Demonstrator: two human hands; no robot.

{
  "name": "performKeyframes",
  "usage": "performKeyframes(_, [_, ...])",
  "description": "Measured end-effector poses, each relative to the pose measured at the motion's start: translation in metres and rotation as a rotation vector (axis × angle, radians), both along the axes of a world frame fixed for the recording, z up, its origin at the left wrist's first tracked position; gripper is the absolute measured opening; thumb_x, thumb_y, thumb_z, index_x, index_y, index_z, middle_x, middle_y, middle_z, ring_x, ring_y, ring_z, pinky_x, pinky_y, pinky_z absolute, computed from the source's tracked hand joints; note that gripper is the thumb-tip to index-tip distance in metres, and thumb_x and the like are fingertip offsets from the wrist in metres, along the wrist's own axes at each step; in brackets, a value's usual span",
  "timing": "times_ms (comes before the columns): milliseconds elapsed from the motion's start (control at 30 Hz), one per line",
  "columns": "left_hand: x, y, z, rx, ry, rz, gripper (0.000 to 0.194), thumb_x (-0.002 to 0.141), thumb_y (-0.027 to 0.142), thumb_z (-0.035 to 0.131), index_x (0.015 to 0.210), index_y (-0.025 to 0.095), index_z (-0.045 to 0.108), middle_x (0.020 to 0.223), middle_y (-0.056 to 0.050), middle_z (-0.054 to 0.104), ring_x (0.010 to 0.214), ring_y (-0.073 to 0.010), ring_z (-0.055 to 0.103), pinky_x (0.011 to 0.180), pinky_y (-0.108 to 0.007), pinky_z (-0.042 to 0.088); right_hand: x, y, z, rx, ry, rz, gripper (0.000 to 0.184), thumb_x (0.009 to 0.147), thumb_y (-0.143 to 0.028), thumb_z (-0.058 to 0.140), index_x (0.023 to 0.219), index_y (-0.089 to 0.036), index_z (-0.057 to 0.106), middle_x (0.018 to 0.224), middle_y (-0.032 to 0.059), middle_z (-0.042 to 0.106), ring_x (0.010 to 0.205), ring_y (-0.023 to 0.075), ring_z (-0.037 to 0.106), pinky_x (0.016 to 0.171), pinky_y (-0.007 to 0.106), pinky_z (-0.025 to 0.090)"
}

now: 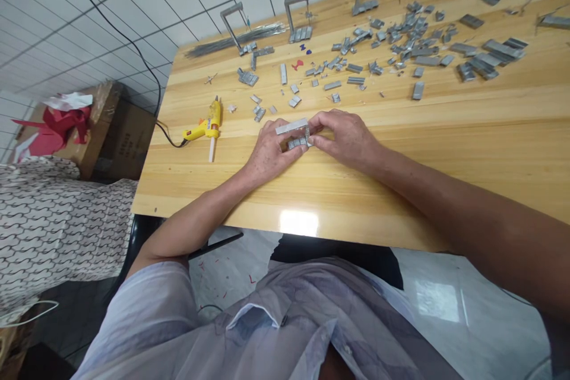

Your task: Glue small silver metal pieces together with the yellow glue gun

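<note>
Between my hands, at the middle of the wooden table (249,190), is a small grey frame of staple strips (291,127), with a long strip along its top and short blocks low down. My left hand (267,151) grips its left side, fingers behind and thumb along the lower blocks. At the right end, my right hand (341,135) pinches the frame's upright between thumb and fingers. What exactly lies between those right fingertips is too small to make out. A yellow hot glue gun (209,124) with a white glue stick lies left of my hands.
Many loose staple pieces (409,35) are scattered over the back and right. Three similar upright frames (298,18) stand along the tiled wall. A bundle of thin wires (236,40) lies at the back left. A black cord (155,89) hangs by the left edge, near a cardboard box (129,136).
</note>
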State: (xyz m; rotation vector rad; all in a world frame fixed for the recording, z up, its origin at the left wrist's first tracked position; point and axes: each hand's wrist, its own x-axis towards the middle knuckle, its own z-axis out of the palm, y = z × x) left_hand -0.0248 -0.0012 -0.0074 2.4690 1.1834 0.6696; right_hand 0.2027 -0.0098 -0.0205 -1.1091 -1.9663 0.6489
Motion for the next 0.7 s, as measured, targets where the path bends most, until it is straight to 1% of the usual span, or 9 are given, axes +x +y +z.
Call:
performKeyframes(333, [0.0009, 0.0, 0.0017, -0.029, 0.003, 0.01, 0.025, 0.096, 0.05, 0.074, 0.11, 0.031, 0.08, 0.109, -0.008, 0.076, 0.111, -0.0311, 0.067, 0.107, -0.056, 0.052, 0.0, -0.0002, 0.0014, -0.014, -0.003, -0.004, 0.017, 0.086, -0.023, 0.067, 0.1, -0.024, 0.077, 0.1, 0.004, 0.083, 0.095, 0.0269, 0.072, 0.091, 0.041, 0.051])
performKeyframes(500, [0.0006, -0.0004, 0.0022, -0.034, 0.011, 0.017, 0.027, 0.096, 0.051, 0.074, 0.111, 0.029, 0.079, 0.11, -0.009, 0.075, 0.112, -0.0317, 0.067, 0.107, -0.055, 0.052, -0.0002, -0.0005, 0.0014, -0.008, -0.005, -0.005, 0.016, 0.087, -0.024, 0.068, 0.1, -0.024, 0.077, 0.1, 0.0042, 0.083, 0.095, 0.0266, 0.072, 0.091, 0.04, 0.051])
performKeyframes(700, [0.0009, -0.0007, 0.0026, -0.022, 0.007, 0.01, 0.025, 0.096, 0.048, 0.075, 0.11, 0.028, 0.08, 0.109, -0.008, 0.075, 0.111, -0.0307, 0.068, 0.106, -0.053, 0.052, -0.0006, -0.0009, 0.0016, -0.004, -0.009, -0.004, 0.018, 0.087, -0.023, 0.068, 0.101, -0.023, 0.077, 0.1, 0.0045, 0.083, 0.096, 0.0267, 0.072, 0.091, 0.04, 0.051])
